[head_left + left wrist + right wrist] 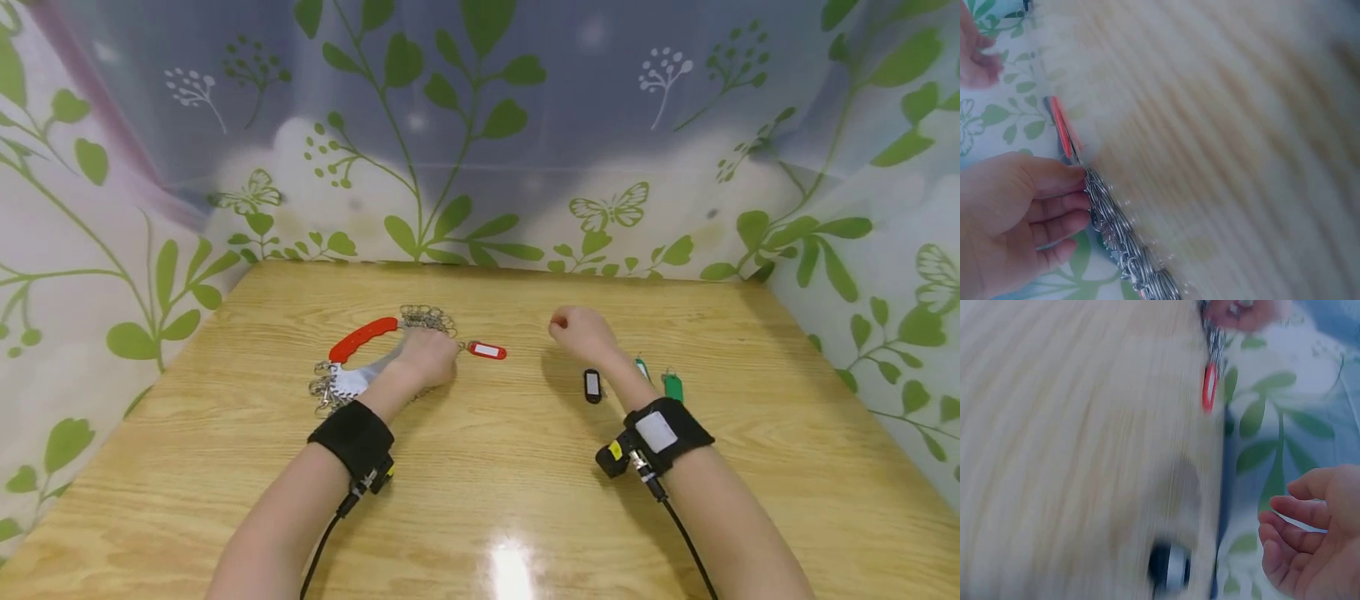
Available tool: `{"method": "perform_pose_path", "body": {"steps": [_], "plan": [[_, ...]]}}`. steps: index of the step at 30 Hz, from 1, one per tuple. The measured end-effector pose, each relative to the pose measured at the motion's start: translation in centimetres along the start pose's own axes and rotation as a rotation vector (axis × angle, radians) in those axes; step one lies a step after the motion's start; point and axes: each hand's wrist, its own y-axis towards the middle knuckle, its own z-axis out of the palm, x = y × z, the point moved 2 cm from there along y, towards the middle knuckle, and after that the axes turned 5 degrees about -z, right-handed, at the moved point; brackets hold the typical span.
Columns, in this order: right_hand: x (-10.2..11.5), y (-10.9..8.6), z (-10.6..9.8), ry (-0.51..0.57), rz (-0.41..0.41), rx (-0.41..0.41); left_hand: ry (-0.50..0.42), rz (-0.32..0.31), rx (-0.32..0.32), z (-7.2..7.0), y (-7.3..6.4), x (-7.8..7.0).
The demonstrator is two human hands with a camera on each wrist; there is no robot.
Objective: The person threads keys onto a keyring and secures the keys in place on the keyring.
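Observation:
My left hand (429,354) grips the right side of a curved metal key holder (352,381) lying on the table. A red grip handle (363,337) spans its far left side, and many small metal snap hooks (1129,237) hang along its rim. In the left wrist view, thumb and fingertips pinch the rim where the hooks cluster. Just right of that hand lies a red key tag (487,350) with a white label. My right hand (585,333) hovers above the table, fingers loosely curled around nothing. Below it is a black key tag (592,386).
Right of my right forearm lies a green key tag (672,387); another green tag (642,368) is partly covered by that forearm. A leaf-patterned curtain (480,200) borders the wooden table (495,475) at the back and sides. Cables run from both wrist cameras.

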Motion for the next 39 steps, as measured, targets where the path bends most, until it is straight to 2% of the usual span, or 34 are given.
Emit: {"method": "perform_pose_path", "body": {"steps": [5,11,14,18,22,25,29,33,39], "plan": [[-2.8,-1.4,-1.4,-0.086,0.049,0.074,0.01,-0.008,0.013,0.0,0.2,-0.3],[-3.9,-2.3,-1.1,-0.189,0.106,0.201,-0.013,-0.033,0.022,0.0,0.2,-0.4],[-4.0,-2.5,-0.6,-0.207,0.117,0.236,-0.066,-0.062,0.024,-0.1,0.1,-0.1],[-4.2,-2.3,-0.3,-0.188,0.068,0.254,-0.191,-0.115,0.03,0.0,0.2,0.5],[-4.3,-1.9,-0.5,-0.098,0.044,0.219,-0.273,-0.156,0.027,0.3,0.1,1.3],[-4.0,-1.7,-0.7,0.004,0.027,0.16,-0.325,-0.158,0.014,0.4,-0.1,1.8],[-3.3,-1.7,-1.0,0.084,0.001,0.071,-0.385,-0.148,-0.005,0.4,-0.3,2.0],[-2.4,-1.6,-1.2,0.094,-0.033,0.01,-0.408,-0.145,-0.028,0.4,-0.4,2.0],[-1.5,-1.5,-1.2,0.087,-0.071,-0.023,-0.474,-0.155,-0.022,0.3,-0.6,2.1]]}}
